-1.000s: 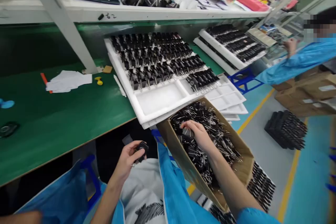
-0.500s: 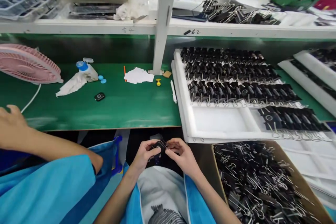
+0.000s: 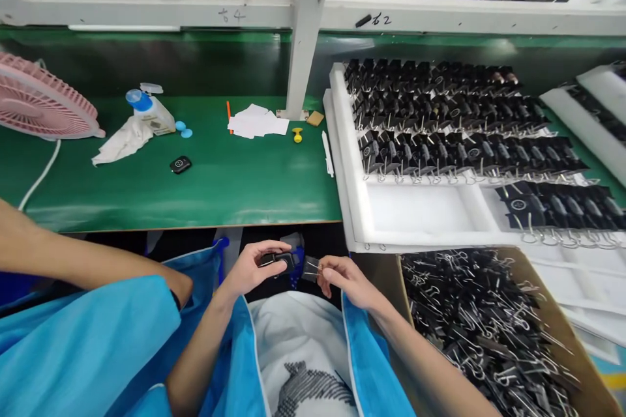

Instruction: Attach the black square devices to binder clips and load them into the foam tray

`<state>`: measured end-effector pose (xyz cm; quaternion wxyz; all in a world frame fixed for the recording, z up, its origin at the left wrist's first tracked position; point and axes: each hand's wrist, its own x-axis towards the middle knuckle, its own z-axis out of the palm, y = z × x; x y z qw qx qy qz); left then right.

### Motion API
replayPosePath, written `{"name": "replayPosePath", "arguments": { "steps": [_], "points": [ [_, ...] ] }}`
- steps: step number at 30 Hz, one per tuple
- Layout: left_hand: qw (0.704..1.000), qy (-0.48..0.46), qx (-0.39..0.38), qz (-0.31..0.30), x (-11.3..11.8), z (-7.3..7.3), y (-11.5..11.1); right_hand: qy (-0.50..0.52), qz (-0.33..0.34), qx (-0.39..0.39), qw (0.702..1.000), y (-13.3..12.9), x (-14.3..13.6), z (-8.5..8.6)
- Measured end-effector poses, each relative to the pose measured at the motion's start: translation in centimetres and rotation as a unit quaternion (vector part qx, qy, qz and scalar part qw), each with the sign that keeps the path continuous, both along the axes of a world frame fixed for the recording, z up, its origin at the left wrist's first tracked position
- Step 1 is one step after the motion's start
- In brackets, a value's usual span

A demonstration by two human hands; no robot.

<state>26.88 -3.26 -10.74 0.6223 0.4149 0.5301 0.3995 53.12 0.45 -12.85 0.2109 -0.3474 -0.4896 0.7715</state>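
Just below the table's front edge, my left hand (image 3: 254, 268) is closed around a small black device (image 3: 284, 263) with a round mark on its face. To its right, my right hand (image 3: 342, 279) pinches the wire handles of a black binder clip (image 3: 311, 268). A short gap separates the clip from the device. Right of my right hand stands a cardboard box (image 3: 408, 280) heaped with loose black binder clips (image 3: 484, 319). Above the box, a white foam tray (image 3: 359, 215) bears rows of black pieces held in binder clips (image 3: 469, 153).
A co-worker's bare arm (image 3: 88, 260) and blue sleeve (image 3: 92, 332) are close on my left. On the green table (image 3: 254, 189) lie another black device (image 3: 180, 165), white papers (image 3: 257, 122) and a bottle (image 3: 151, 111). A pink fan (image 3: 44, 98) stands far left; a shelf post (image 3: 306, 32) rises ahead.
My hands have moved apart, and the binder clip in my right hand is now away from the device. The co-worker's hand has left the view. My head view has tilted down.
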Motion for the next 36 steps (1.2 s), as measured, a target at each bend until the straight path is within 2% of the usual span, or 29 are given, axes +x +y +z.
{"name": "replayPosePath", "arguments": {
  "steps": [5,8,18,24,31,36],
  "points": [
    [0.995,0.05,0.008,-0.08,0.23,-0.08,-0.12,-0.032,0.09,0.032,0.995,0.46,0.36,0.01],
    [0.992,0.061,-0.01,-0.115,0.23,0.05,-0.13,-0.055,0.108,0.046,0.992,0.6,0.19,-0.02],
    [0.987,0.09,-0.018,-0.13,0.18,-0.22,0.16,-0.073,0.093,0.08,0.99,0.67,-0.18,-0.37],
    [0.984,0.101,-0.02,-0.143,0.36,-0.05,0.47,-0.082,0.099,0.072,0.989,0.69,-0.05,-0.49],
    [0.981,0.108,-0.03,-0.159,0.13,-0.05,0.56,-0.086,0.101,0.068,0.989,0.62,-0.03,-0.27],
    [0.981,0.114,-0.014,-0.155,0.04,-0.07,0.73,-0.102,0.073,0.079,0.989,0.5,-0.46,0.47]
  ]
}}
